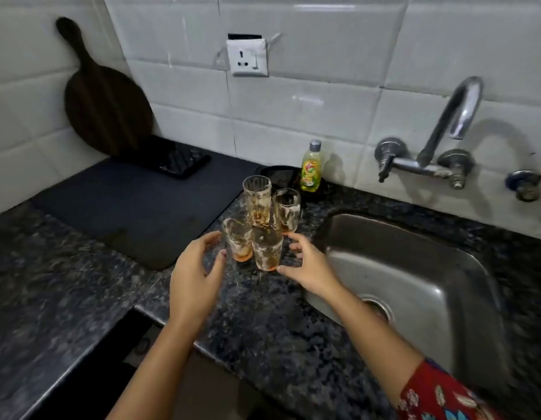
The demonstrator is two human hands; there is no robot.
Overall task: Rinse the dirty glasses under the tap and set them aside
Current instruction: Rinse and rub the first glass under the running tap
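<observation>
Left hand at nine o'clock and right hand at three o'clock flank four dirty glasses on the worktop, fingers apart, gripping nothing.

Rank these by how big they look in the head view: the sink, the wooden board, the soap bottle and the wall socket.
1. sink
2. wooden board
3. wall socket and soap bottle: these look much alike. The socket is wider and the bottle is taller, so they are not ranked.
</observation>
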